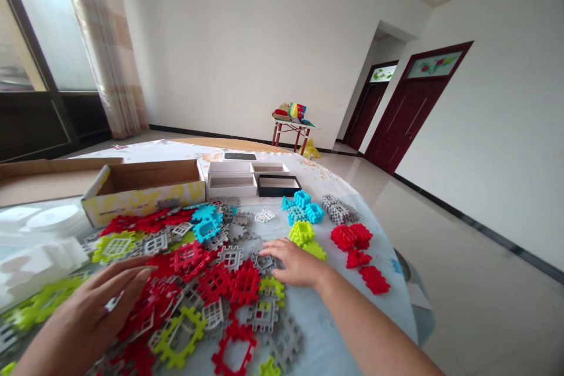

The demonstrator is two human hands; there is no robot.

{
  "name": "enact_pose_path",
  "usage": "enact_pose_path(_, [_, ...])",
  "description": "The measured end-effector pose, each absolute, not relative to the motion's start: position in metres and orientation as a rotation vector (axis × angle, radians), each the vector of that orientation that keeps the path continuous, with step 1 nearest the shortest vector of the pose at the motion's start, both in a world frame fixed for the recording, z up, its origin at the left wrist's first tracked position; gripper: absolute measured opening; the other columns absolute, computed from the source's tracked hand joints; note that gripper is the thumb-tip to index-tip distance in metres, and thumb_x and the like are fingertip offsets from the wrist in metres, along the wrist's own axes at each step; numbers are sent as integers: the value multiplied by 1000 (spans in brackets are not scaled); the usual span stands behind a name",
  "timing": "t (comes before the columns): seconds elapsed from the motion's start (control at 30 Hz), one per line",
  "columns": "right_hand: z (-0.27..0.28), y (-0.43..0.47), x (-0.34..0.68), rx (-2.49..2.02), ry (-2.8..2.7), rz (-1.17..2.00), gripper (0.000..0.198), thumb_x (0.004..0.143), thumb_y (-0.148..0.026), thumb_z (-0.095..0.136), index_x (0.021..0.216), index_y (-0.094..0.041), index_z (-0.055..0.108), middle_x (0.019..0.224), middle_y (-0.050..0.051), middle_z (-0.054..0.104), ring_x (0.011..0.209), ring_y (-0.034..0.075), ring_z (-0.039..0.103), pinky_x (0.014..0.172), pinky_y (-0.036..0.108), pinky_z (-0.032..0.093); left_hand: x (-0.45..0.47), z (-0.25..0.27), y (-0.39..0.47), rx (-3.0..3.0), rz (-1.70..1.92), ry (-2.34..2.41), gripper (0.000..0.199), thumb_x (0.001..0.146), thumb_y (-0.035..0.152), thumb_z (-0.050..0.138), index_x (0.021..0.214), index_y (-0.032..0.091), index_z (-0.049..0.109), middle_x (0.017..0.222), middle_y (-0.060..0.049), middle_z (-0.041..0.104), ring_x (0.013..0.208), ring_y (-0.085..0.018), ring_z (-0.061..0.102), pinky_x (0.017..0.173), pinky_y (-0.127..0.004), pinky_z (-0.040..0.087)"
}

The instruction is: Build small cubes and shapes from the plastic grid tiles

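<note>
My left hand [88, 311] is over the left side of a heap of interlocking plastic building pieces, fingers stretched out above red pieces [154, 291]. A bit of white shows in the gap between its thumb and fingers; I cannot tell what it is. My right hand [295, 261] reaches to the heap's right edge, fingers and thumb apart beside a grey piece [263, 262]. Whether it touches that piece is unclear. Around the hands lie a lime-green frame piece [180, 338], a red frame piece [227, 335] and small white window grilles [214, 314].
Sorted groups stand to the right: blue pieces [314, 212], grey pieces [337, 209], lime pieces [302, 234] and red pieces [346, 237]. Behind the heap are a cardboard box [145, 204], white trays [232, 192] and a phone [240, 156]. White packaging [39, 264] sits at left.
</note>
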State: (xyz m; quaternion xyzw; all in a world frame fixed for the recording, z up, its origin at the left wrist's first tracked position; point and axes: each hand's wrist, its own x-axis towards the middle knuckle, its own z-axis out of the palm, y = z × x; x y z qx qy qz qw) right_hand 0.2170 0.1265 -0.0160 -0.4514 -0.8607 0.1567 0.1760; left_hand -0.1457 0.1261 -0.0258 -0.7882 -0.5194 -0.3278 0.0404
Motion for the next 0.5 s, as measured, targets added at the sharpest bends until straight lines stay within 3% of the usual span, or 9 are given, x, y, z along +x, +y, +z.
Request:
enact_pose_path(0.17, [-21, 122, 212, -1258, -2347, 400, 36, 77, -13, 50, 111, -19, 60, 117, 8, 59, 111, 18, 50, 98, 34, 37, -149, -28, 123, -2507, -1009, -1627, 44, 81, 57, 34, 95, 28, 64, 112, -3, 62, 97, -19, 60, 91, -30, 44])
enact_pose_path(0.3, [-14, 113, 211, -1298, -2078, 572, 35, 88, -23, 39, 121, -19, 51, 100, 6, 67, 93, 16, 60, 85, 31, 46, -147, -25, 122, -2507, -1033, -1613, 46, 81, 58, 34, 96, 27, 64, 112, -4, 62, 98, -19, 60, 90, -29, 44])
enact_pose_path(0.4, [-14, 111, 213, -1321, -1973, 737, 39, 88, -28, 42, 126, -19, 45, 93, 4, 68, 83, 16, 62, 77, 30, 49, -146, -24, 122, -2502, -1045, -1603, 49, 81, 59, 32, 97, 25, 63, 112, -4, 62, 98, -19, 59, 89, -28, 44])
enact_pose_path(0.5, [-18, 112, 213, -1398, -1914, 598, 41, 82, -26, 50, 122, -16, 49, 104, 9, 63, 92, 18, 59, 78, 32, 48, -146, -24, 122, -2489, -1050, -1601, 49, 81, 59, 32, 98, 25, 63, 112, -3, 62, 98, -18, 59, 89, -27, 44])
